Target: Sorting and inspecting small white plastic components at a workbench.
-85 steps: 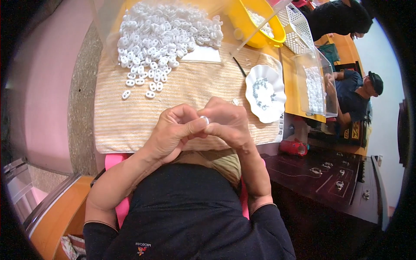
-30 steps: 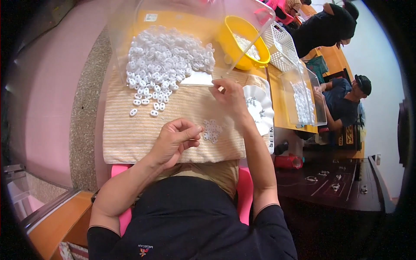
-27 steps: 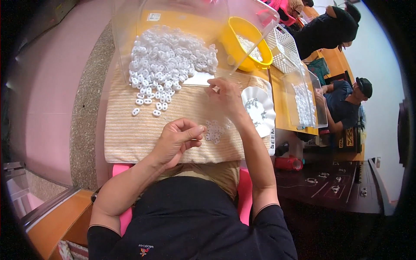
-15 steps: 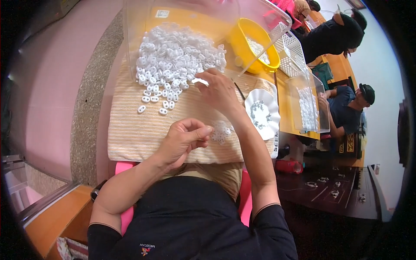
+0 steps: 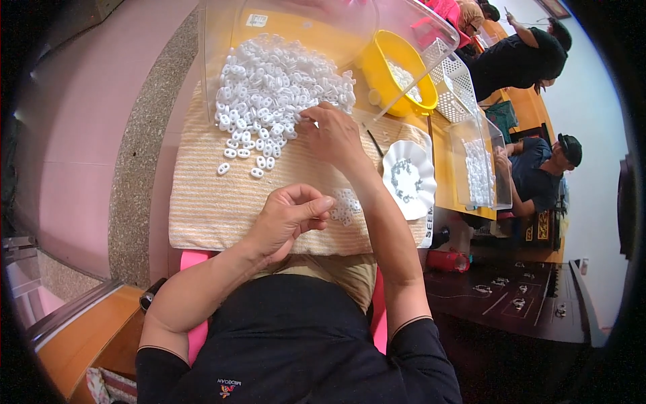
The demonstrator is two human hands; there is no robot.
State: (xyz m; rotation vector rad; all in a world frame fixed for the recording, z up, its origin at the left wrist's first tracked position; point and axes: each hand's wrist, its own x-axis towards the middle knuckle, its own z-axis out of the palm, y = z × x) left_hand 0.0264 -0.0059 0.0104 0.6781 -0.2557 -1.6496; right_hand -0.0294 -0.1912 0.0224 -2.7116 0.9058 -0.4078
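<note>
A heap of small white oval two-hole plastic pieces (image 5: 276, 84) spills from a clear plastic bin (image 5: 210, 74) onto a striped towel (image 5: 222, 209). My right hand (image 5: 334, 135) is at the heap's near right edge, fingers bent and fingertips among the pieces; whatever they grip is hidden. Lower down, over the towel, my left hand (image 5: 286, 219) pinches thumb against index finger; the thing between them is too small to make out. Just right of its fingertips lies a small cluster of white pieces (image 5: 346, 207). Several loose two-hole pieces (image 5: 257, 173) lie in front of the heap.
A white fluted dish (image 5: 420, 198) with small dark bits sits to the right, a thin black stick (image 5: 375, 143) beside it. Beyond are a yellow basin (image 5: 380, 67), a white perforated basket (image 5: 456, 87) and another clear bin (image 5: 501, 192). A co-worker (image 5: 538, 168) sits at the right.
My right hand has shifted slightly within the heap's edge, and the white piece visible by its fingertips no longer shows. The left hand keeps its pinch. The whole view has moved a little.
</note>
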